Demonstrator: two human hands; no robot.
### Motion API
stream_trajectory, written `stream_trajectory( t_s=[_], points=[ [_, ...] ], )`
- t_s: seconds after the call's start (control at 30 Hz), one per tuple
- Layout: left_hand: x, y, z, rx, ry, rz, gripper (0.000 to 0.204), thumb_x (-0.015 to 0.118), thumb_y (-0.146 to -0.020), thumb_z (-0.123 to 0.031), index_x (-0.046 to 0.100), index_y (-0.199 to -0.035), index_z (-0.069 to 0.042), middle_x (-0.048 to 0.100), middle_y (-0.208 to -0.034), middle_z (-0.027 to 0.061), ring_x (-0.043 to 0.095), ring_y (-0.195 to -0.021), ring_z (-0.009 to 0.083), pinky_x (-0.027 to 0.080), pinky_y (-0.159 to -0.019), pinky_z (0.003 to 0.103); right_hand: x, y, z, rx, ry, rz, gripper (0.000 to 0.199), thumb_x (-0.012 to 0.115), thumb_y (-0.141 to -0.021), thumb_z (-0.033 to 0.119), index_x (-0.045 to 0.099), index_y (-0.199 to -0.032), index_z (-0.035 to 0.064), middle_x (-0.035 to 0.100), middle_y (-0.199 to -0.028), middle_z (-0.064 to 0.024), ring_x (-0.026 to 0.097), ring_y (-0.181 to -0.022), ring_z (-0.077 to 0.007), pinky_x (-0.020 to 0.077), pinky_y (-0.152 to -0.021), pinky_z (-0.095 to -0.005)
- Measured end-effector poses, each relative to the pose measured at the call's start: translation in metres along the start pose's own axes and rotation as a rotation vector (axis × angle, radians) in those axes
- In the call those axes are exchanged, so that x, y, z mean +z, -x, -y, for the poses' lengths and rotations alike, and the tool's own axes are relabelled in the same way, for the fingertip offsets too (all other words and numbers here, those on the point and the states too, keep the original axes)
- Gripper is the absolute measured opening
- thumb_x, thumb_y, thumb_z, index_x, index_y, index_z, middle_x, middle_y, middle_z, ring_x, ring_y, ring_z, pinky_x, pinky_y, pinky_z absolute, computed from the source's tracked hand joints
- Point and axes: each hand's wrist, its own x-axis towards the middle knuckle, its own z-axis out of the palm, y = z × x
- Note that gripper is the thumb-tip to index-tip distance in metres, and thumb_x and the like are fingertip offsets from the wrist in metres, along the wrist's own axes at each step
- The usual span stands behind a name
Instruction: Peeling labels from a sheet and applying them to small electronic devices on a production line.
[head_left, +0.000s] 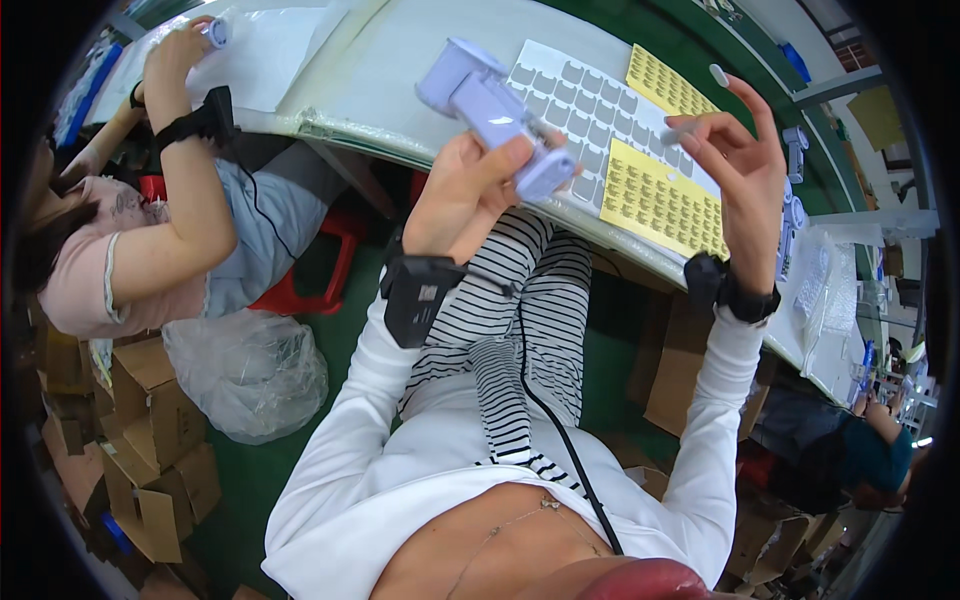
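Note:
My left hand (462, 195) is closed around a pale lavender plastic device (490, 112), holding it tilted above the table's near edge. The device has a wide part at its far end and a rounded end close to my fingers; its exact kind is unclear. To the right, my right hand (742, 160) is raised over the table, pinching a small grey sticker (678, 130) between thumb and a finger, with another finger lifted. Between the hands lies a white sheet of grey stickers (585, 88). A yellow label sheet (662, 205) overlaps its near right side.
Another yellow label sheet (665, 80) lies farther back. More lavender devices (793, 215) stand at the right. A co-worker (150, 230) sits at the left, handling a lavender part (217, 33). Cardboard boxes (155, 420) and a clear plastic bag (250, 375) are on the floor.

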Motion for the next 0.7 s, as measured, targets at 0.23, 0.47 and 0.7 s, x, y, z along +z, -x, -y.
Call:
stream_trajectory(
  t_s=[0.23, 0.47, 0.7],
  points=[
    [0.034, -0.007, -0.007, -0.023, 0.203, -0.089, 0.031, 0.051, -0.093, -0.023, 0.048, -0.115, -0.002, 0.059, -0.11, 0.009, 0.058, -0.103, 0.0179, 0.049, -0.091, 0.03, 0.037, 0.024, 0.024, -0.214, -0.086, 0.171, 0.069, 0.071, -0.071, -0.005, 0.035, -0.131, -0.0013, 0.061, -0.078, -0.0062, 0.059, -0.105, -0.0297, 0.0444, -0.093, -0.0397],
    [0.043, -0.006, -0.007, -0.039, 0.212, -0.151, 0.031, 0.053, -0.092, -0.022, 0.048, -0.115, 0.0, 0.058, -0.11, 0.0089, 0.058, -0.102, 0.0168, 0.05, -0.091, 0.03, 0.046, 0.016, 0.03, -0.113, -0.253, 0.111, 0.067, 0.076, -0.068, -0.001, 0.039, -0.123, -0.0025, 0.062, -0.072, -0.0044, 0.063, -0.092, -0.0204, 0.0442, -0.088, -0.0318],
    [0.043, -0.006, -0.006, -0.031, 0.2, -0.155, 0.031, 0.055, -0.091, -0.02, 0.048, -0.114, 0.0, 0.059, -0.108, 0.0091, 0.059, -0.101, 0.0167, 0.05, -0.091, 0.03, 0.044, 0.015, 0.03, -0.093, -0.242, 0.142, 0.066, 0.075, -0.069, -0.001, 0.039, -0.124, -0.0033, 0.062, -0.072, -0.0044, 0.062, -0.092, -0.0189, 0.0446, -0.086, -0.0296]
  ],
)
